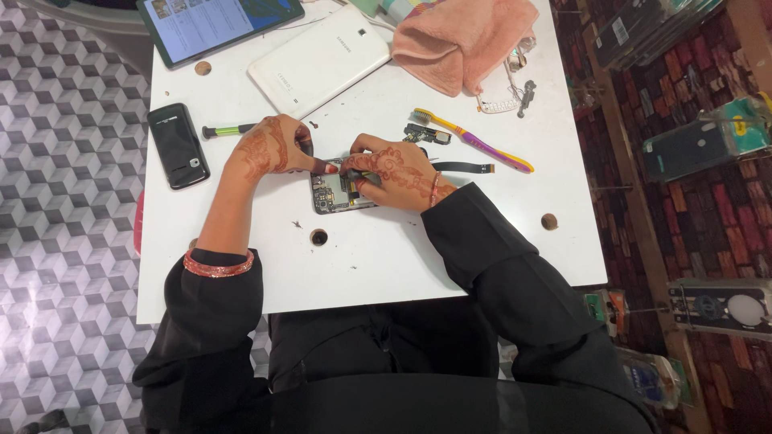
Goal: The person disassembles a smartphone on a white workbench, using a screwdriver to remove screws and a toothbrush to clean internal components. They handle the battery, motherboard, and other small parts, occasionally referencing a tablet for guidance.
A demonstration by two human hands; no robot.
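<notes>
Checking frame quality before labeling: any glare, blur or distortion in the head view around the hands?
Head view: even light, only soft shadows under the left hand and right hand; the white table is bright but not blown out; the opened phone is sharp enough though its small parts are hard to resolve; the table edges bow slightly from the wide lens.

Two tablets, two phones, one toothbrush, one towel.
</notes>
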